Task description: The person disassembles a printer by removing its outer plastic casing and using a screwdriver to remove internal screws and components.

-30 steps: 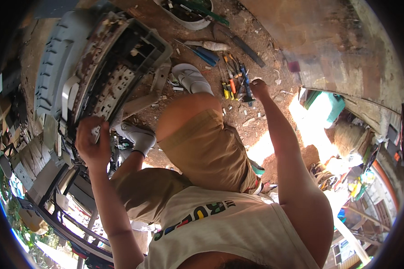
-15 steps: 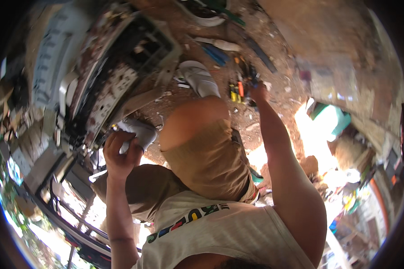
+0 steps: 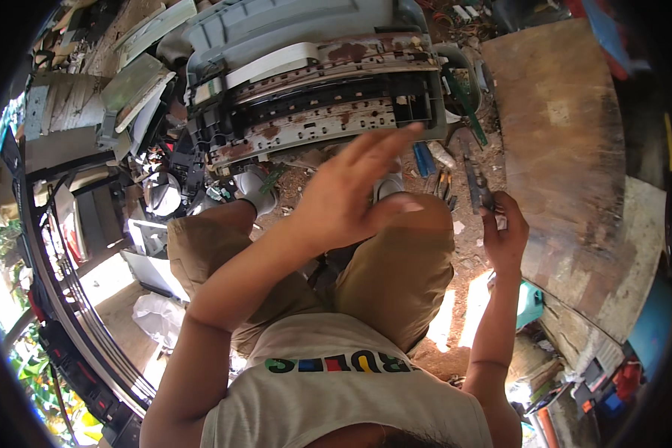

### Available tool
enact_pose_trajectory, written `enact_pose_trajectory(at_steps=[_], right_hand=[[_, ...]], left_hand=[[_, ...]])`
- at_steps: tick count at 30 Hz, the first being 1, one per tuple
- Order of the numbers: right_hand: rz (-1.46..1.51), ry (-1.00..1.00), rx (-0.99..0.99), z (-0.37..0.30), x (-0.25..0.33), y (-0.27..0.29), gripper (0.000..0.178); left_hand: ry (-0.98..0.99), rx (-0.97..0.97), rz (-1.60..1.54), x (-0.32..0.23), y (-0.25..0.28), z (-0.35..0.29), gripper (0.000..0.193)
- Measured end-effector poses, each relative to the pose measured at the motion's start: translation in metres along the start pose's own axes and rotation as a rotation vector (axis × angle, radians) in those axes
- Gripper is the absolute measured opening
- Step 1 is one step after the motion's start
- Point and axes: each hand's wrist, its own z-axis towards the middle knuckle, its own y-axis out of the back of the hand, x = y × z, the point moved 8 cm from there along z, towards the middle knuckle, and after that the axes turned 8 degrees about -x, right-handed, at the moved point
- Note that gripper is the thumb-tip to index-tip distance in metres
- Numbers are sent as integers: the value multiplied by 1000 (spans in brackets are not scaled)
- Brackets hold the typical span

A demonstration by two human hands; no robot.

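Observation:
In front of me lies a dismantled machine like a wide printer chassis [image 3: 306, 133], with rust-stained metal, a dark slot along it and a pale grey casing [image 3: 291, 30] behind. My left hand [image 3: 343, 196] hangs in the air over my knee, open, fingers stretched toward the chassis and touching nothing. To the right, my right hand [image 3: 506, 231] is closed around a slim dark hand tool [image 3: 482, 197], held above the dirt floor; its exact kind is not clear. Beyond my right knee, several hand tools [image 3: 444, 184] lie on the ground beside blue-handled ones [image 3: 424, 160].
A worn wooden board [image 3: 560, 127] lies at the right. A round tub [image 3: 461, 71] with a green strip [image 3: 467, 108] stands by the chassis's right end. Scrap panels [image 3: 138, 89] pile up at the left, near a long metal frame [image 3: 75, 276]. My knees are bent below the chassis.
The view has turned, so the chassis now lies straight ahead. My left hand has swung up and right, opening out. My right hand has risen from the tools on the ground, holding a dark one.

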Motion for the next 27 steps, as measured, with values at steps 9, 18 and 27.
enact_pose_trajectory(at_steps=[9, 18, 27], right_hand=[[678, -75, 180, 38, 135, -23, 29], [364, 56, -97, 100, 173, 32, 27], [-205, 307, 35, 193, 173, -1, 15]], left_hand=[[300, -91, -240, 59, 69, -9, 15], [-21, -254, 148, 67, 103, 30, 11], [-145, -258, 783, 103, 135, 63, 86]])
